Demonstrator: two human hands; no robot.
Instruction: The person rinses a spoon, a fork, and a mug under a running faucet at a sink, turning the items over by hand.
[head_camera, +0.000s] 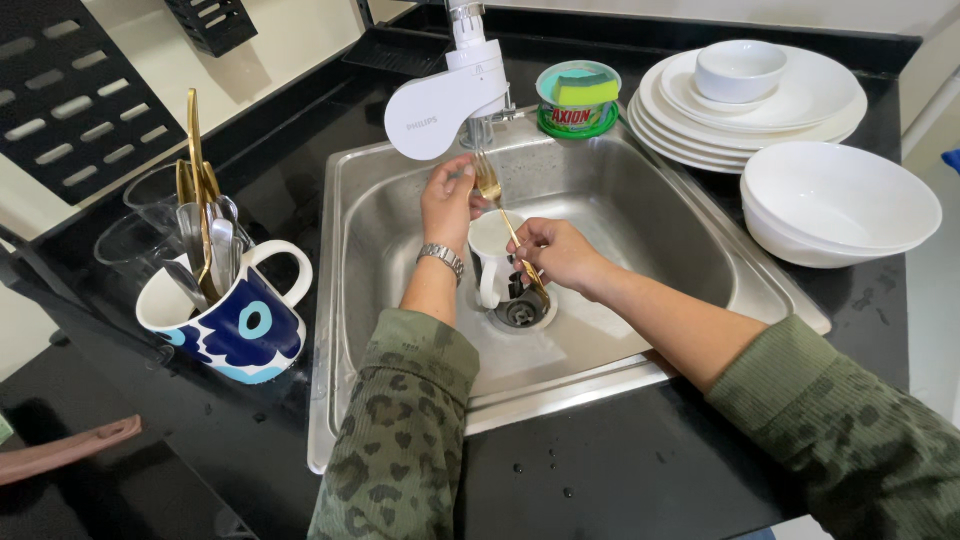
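A gold fork (503, 214) is held over the steel sink (640, 215), tines up under the white tap filter (440, 100). My right hand (557, 253) grips its handle low down. Fingers of my left hand (448, 200) touch the tines near the spout; a metal watch sits on that wrist. A white mug (492, 256) stands in the basin behind the fork, beside the drain (520, 312). Both sleeves are green with a dark pattern.
A blue-and-white mug (232, 322) with gold and silver cutlery stands left of the sink, clear glasses (150, 215) behind it. A tub with a sponge (577, 98) sits by the tap. Stacked white plates with a small bowl (750, 90) and nested white bowls (835, 200) lie right.
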